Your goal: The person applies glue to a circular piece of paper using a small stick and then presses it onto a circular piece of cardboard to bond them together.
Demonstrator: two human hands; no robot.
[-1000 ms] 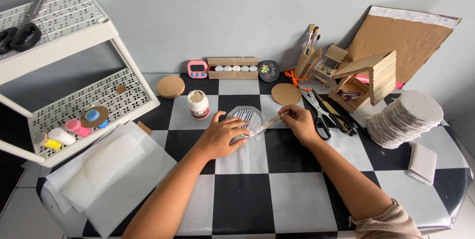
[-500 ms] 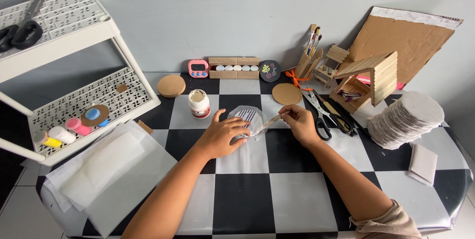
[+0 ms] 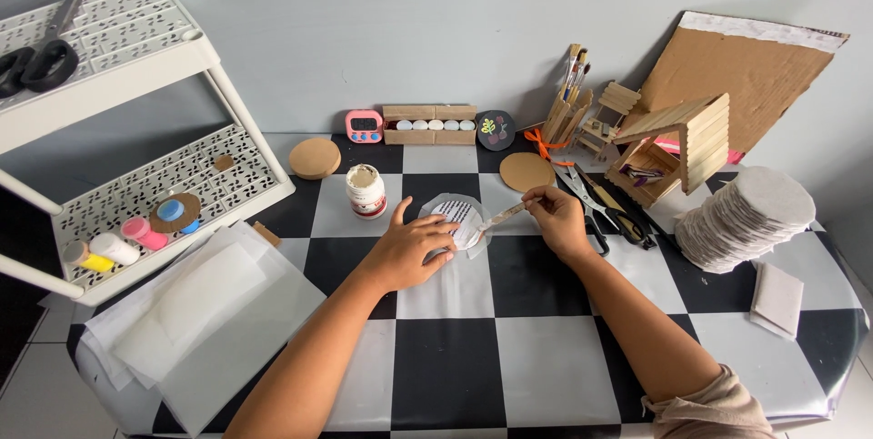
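Observation:
My left hand point(image 3: 411, 249) presses flat on a round white disc point(image 3: 457, 217) with dark print, which lies on a clear plastic sheet on the checkered table point(image 3: 536, 357). A flat wooden stick point(image 3: 498, 218) is pinched in my right hand point(image 3: 556, 218), its tip resting on the disc's right edge. An open jar of white glue point(image 3: 366, 191) stands just left of the disc. A round cardboard disc point(image 3: 526, 171) lies behind my right hand.
A white perforated shelf rack point(image 3: 136, 194) with small paint bottles stands at left; scissors point(image 3: 36, 62) lie on its top. Translucent sheets point(image 3: 209, 312) lie front left. A stick house point(image 3: 677, 144), a stack of white discs point(image 3: 746, 216), cardboard point(image 3: 737, 75), pliers and scissors point(image 3: 605, 207) are at right.
The stick's tip has moved along the disc's right edge. My left hand has shifted slightly on the disc, which has turned a little.

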